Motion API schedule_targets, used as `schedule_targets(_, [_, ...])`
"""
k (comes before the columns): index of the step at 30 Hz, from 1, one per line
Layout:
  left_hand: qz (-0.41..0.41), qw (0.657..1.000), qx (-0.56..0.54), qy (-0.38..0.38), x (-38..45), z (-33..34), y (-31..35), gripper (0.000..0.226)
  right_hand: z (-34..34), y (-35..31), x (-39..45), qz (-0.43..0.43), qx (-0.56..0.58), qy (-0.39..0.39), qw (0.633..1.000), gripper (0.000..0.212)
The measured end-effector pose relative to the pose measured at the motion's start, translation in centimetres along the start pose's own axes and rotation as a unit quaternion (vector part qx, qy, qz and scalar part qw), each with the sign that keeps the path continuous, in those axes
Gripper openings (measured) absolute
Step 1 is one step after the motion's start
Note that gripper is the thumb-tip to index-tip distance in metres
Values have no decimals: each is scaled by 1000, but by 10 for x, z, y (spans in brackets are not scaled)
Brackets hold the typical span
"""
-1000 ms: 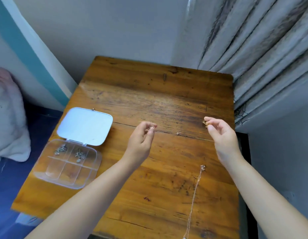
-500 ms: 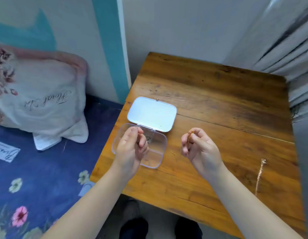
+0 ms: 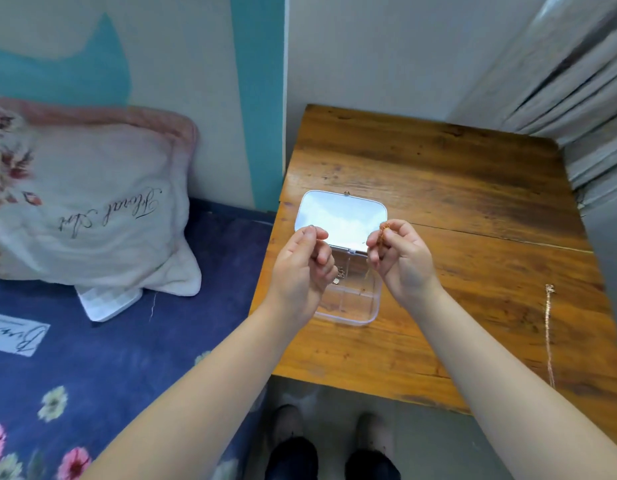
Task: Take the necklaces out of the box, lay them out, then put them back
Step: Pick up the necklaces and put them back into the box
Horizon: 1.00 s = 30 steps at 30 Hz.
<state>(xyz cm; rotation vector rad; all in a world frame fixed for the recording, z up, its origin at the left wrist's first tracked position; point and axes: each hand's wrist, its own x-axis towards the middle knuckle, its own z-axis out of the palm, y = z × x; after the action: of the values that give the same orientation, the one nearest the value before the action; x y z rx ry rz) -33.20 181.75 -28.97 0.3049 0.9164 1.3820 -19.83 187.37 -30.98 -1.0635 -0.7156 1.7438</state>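
A clear plastic box (image 3: 348, 318) with several compartments lies open on the wooden table (image 3: 438, 188), its lid (image 3: 341, 220) laid flat behind it. Both hands hover just above the box. My right hand (image 3: 404, 261) pinches a bunched gold necklace (image 3: 383, 233) at the fingertips. My left hand (image 3: 300, 268) pinches the thin end of the same chain between thumb and forefinger. Small jewellery pieces (image 3: 340, 275) sit in one compartment, partly hidden by my left hand. A second gold necklace (image 3: 548, 327) lies stretched out straight at the table's right side.
A bed with a blue floral sheet (image 3: 109, 358) and a white lettered pillow (image 3: 85, 209) borders the table on the left. Grey curtains (image 3: 577, 84) hang at the back right. My feet (image 3: 331, 452) show below the table's near edge.
My view swung left toward the box. Both hands carried the necklace from the table's middle to above the box and came close together, the chain bunching in my right hand.
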Motion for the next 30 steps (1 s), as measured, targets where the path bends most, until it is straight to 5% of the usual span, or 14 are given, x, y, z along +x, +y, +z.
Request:
schedule_targets(8, [-18,998,-14,53,3,-8,-9,37,-22,30,38,-43,-291,68,953,33])
schedule_targets(11, [-19,998,5,55,7,-6,-15,37,-28,53,48,-31,-434,65,898,28])
schedule_targets(15, [-24,998,20,61,11,-4,-17,36,-43,73,46,-62,-633,46,770,20])
schedule_targets(18, [-35,997,17,63,16,2,-19,35,-52,77,40,-100,-678,13,728,21])
schedule_targets(24, [-45,998,24,33,28,29,-27,36,-72,70,23,-107,-651,53,749,26])
schedule_targets(30, [-126,975,180,45,40,14,-69,36,-96,81,-8,31,-447,60,892,38])
